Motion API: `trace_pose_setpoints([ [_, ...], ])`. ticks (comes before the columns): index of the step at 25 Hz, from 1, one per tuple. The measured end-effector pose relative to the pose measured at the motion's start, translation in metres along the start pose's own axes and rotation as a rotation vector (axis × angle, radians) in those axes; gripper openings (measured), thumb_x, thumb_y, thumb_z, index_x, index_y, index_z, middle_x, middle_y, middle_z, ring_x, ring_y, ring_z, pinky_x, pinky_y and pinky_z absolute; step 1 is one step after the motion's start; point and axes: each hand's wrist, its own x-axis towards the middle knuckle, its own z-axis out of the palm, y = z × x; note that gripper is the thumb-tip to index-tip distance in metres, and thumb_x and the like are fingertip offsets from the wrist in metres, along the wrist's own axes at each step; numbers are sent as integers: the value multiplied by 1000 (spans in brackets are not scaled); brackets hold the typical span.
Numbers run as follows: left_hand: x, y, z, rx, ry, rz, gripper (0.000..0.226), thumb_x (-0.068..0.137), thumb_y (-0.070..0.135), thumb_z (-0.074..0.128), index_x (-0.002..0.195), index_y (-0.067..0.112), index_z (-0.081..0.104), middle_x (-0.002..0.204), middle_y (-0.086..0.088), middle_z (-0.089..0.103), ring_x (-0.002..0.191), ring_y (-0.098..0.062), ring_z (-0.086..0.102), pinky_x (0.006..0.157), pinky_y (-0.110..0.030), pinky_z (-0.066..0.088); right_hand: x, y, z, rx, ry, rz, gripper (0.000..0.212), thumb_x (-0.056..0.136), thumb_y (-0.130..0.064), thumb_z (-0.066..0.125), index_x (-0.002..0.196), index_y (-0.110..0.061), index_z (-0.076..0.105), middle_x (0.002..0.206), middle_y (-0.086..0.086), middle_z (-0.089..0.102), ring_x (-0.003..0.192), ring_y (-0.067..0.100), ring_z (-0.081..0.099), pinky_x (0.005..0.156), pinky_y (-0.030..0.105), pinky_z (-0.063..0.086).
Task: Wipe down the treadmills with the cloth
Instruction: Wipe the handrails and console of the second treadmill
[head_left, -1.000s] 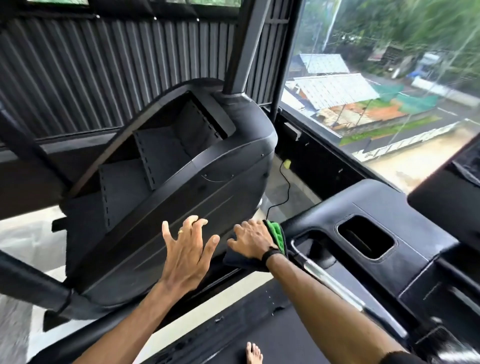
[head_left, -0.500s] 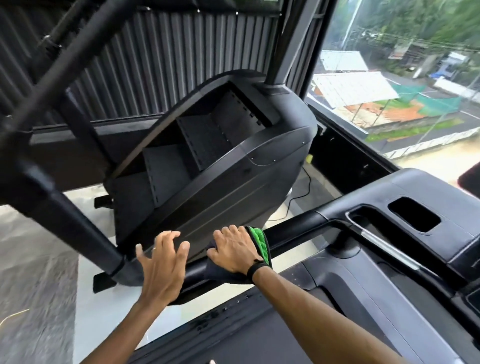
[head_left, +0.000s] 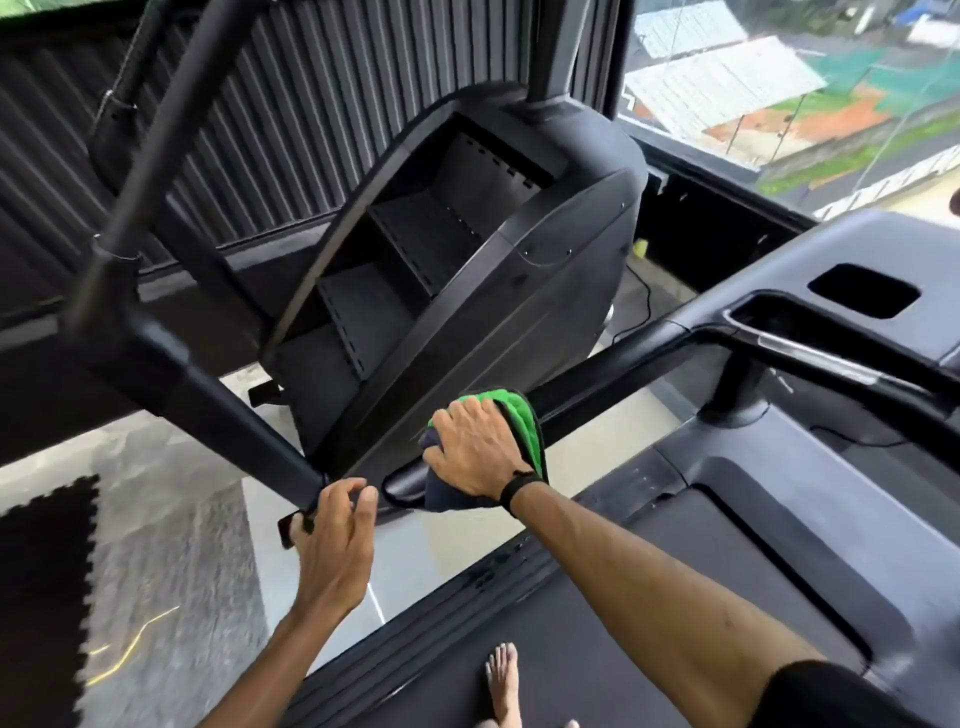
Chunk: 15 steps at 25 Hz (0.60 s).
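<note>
Green and dark cloth (head_left: 511, 415) bunched over black treadmill handrail (head_left: 613, 379) end

The cloth (head_left: 511, 415) is mostly hidden under the right hand (head_left: 478, 449); only its green far edge and a dark fold below the palm show. The handrail (head_left: 597, 387) is covered where the cloth wraps it. The left hand (head_left: 337, 540) hides its own thumb, and whether its fingers touch the stepper frame (head_left: 223, 410) cannot be told. A bare foot (head_left: 503, 686) is cut off by the near edge. The treadmill console (head_left: 862, 296) runs off the right edge. The near-left floor (head_left: 171, 571) is blurred.
</note>
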Motion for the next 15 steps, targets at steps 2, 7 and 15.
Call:
trace_pose_setpoints([
  [2, 3, 1, -3, -16, -47, 38, 50, 89, 64, 21, 109, 31, 52, 111, 13, 58, 103, -6, 50, 118, -49, 8, -3, -3, 0, 23, -5, 43, 39, 81, -45, 37, 84, -13, 60, 88, 11, 61, 89, 34, 54, 81, 45, 36],
  [7, 42, 4, -3, 13, -209, 173, 51, 90, 62, 28, 116, 26, 54, 114, 11, 59, 112, -13, 53, 120, -49, 10, -9, -17, 6, 11, 134, 229, 30, 80, -45, 46, 83, -17, 58, 93, 7, 58, 93, 29, 50, 80, 42, 29],
  [15, 95, -16, -11, -84, -499, 444, 54, 91, 56, 33, 125, 21, 57, 113, 7, 61, 108, -17, 53, 115, -54, 27, -15, -75, 50, 431, 639, 893, 56, 77, -27, 54, 132, -23, 61, 162, 7, 22, 151, 28, 10, 123, 44, 2],
])
